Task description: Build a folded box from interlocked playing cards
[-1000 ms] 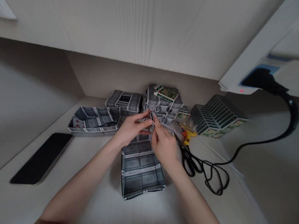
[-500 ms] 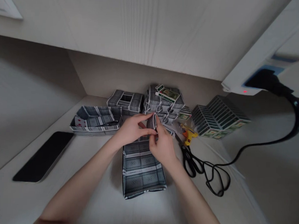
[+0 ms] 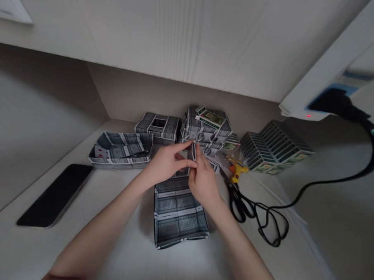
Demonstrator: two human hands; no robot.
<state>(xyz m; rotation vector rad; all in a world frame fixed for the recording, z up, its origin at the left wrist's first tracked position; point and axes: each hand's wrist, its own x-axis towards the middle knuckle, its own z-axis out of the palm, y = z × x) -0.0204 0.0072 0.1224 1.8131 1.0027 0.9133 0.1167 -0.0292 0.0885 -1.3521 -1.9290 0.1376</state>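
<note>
Over the far end of an open box made of playing cards [image 3: 179, 216], both hands meet at a folded playing card [image 3: 193, 149], its patterned back partly visible. My left hand [image 3: 169, 162] pinches it from the left with fingertips and thumb. From the right, my right hand [image 3: 204, 173] presses its fingers against the same card, fingers together. The fingers cover most of it, so its full shape is hidden. The box lies on the tabletop beneath my wrists, its near end towards me.
Behind stand a card-built tray [image 3: 121, 153], a box with a window [image 3: 163, 124] and a stacked box [image 3: 190, 119] topped by a card packet [image 3: 211, 118]. Right are a yellow glue gun [image 3: 237, 169], black scissors [image 3: 236, 202], cable [image 3: 274, 226] and card packs [image 3: 267, 151]. A phone [image 3: 56, 196] lies left.
The folded card is turned slightly and shows less of its patterned back between my fingers. My right fingers have straightened along it. The view has shifted a little.
</note>
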